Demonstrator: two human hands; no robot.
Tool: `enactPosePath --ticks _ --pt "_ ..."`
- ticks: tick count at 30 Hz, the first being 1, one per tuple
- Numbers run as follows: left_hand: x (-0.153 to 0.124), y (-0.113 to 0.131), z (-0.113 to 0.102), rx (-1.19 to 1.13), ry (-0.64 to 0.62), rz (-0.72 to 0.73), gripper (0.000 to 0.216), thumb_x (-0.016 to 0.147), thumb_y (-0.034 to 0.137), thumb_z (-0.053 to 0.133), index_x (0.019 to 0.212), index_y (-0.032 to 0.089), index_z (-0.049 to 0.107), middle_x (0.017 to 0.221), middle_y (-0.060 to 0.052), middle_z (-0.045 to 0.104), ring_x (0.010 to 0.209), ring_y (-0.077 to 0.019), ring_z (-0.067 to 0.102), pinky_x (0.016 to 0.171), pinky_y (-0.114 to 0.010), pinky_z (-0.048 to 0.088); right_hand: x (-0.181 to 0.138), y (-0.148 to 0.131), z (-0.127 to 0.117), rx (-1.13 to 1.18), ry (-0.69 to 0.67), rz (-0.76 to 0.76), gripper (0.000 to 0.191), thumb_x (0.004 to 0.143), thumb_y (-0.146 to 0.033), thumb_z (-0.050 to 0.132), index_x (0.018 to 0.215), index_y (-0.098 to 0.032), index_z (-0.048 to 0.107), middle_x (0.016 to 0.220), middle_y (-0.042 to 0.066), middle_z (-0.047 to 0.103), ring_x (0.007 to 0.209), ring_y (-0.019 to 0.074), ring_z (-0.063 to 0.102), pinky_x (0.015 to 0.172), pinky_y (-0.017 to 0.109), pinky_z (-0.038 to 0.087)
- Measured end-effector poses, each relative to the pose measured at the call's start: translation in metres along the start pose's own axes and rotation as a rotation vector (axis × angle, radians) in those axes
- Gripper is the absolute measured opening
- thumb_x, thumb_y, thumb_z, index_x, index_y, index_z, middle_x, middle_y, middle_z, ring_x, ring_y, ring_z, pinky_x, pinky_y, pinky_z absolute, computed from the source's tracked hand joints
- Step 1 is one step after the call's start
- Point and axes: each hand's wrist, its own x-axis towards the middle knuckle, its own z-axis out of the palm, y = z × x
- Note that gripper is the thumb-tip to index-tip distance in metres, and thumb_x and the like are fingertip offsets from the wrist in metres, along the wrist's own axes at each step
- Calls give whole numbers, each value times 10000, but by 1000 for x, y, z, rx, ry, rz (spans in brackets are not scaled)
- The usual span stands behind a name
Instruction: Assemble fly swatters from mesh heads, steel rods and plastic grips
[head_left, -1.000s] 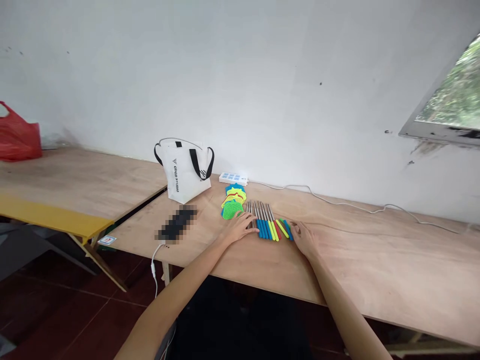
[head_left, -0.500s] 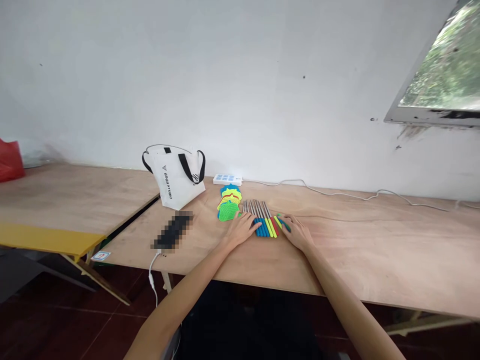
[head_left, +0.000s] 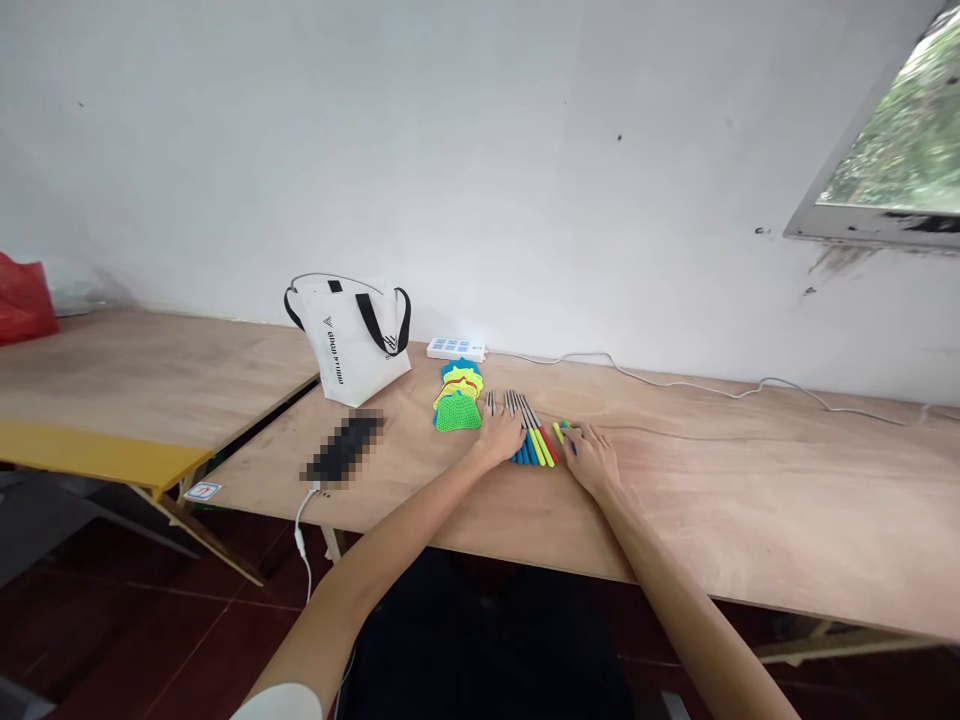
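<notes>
A row of metal tools with blue, yellow-green and red handles [head_left: 534, 436] lies on the plywood table [head_left: 735, 520]. My left hand [head_left: 501, 437] rests over the left end of the row, fingers curled on the handles. On the right end sits my right hand [head_left: 589, 457], fingers laid flat over the yellow and green handles. A stack of neon mesh pads [head_left: 457, 398] in green, yellow and blue lies just left of the tools.
A white tote bag [head_left: 352, 338] with black straps stands at the back left. A white power strip [head_left: 455, 348] with a long cable lies by the wall. A dark phone [head_left: 343, 448] on a white cord lies near the front edge. A second table [head_left: 135, 380] adjoins on the left.
My left hand has slid right onto the tool handles, covering several of them. My right hand stays at the right end. The view has shifted slightly.
</notes>
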Motion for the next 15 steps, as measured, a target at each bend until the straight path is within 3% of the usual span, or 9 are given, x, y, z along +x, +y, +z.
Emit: enactPosePath --ticks 7,12,15 --pt "-3 -4 -1 7 -3 13 298 980 328 525 1189 152 645 1279 -226 627 1255 -391 542 1104 -638 286 -3 -33 -9 -66 -35 -105 370 1038 -353 378 1256 -207 639 1280 134 658 1220 259 526 997 360 293" --pt "-13 -6 -4 -4 -1 77 289 1011 247 445 1206 253 658 1263 -120 620 1253 -305 544 1079 -547 368 5 -57 -12 -108 -147 -43 412 1002 -401 404 1299 -176 580 1295 166 650 1246 301 509 1003 406 296" --pt "-16 -8 -6 13 -1 104 294 1018 244 429 1199 253 660 1228 -109 627 1234 -298 547 1095 -562 345 17 -63 -12 -122 -242 13 439 972 -387 437 1303 -138 581 1290 211 642 1206 323 561 994 439 338"
